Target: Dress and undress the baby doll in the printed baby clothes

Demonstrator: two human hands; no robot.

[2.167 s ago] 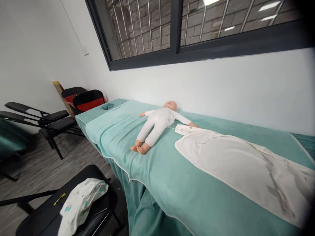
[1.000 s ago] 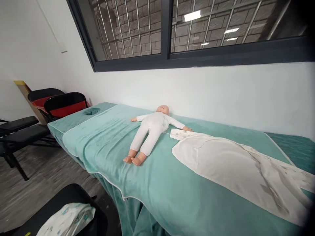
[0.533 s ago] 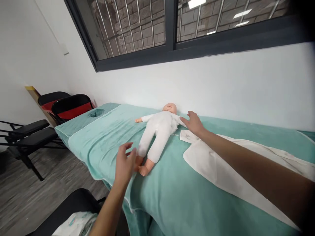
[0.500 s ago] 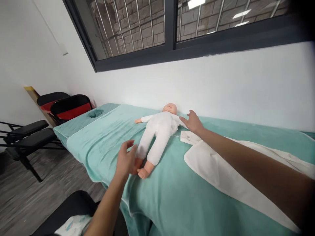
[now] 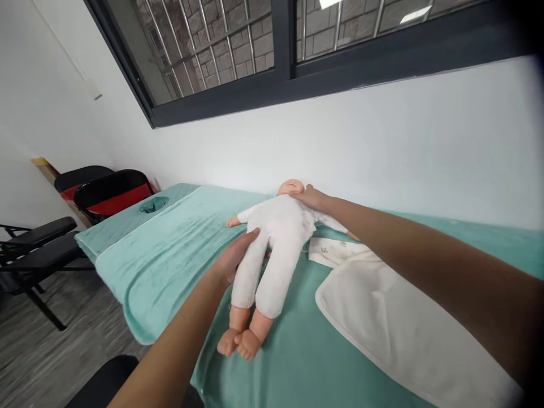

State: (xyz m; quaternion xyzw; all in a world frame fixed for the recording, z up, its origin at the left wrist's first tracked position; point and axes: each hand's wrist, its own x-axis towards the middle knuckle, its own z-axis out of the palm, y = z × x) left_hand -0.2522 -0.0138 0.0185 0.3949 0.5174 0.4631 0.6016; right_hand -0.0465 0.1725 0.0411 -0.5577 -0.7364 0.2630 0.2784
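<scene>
A baby doll with a white cloth body and bare plastic feet lies on its back, its head toward the wall. My left hand grips the doll's leg near the hip, thumb on top and the other fingers hidden beneath. At the neck and shoulder, my right hand takes hold beside the doll's head; some of its fingertips are out of sight. Under the doll spreads a green plush cover. To the right, a white cloth and a small printed white cloth lie partly below my right forearm.
The bed stands against a white wall under a dark-framed window. A face hole opens at its left end. Black and red folding chairs and a black reclining chair are on the left. Another black seat is below.
My left hand has moved from the feet up to the doll's hip and closed on it. My right hand has gone from the doll's arm to its neck. The view has come closer.
</scene>
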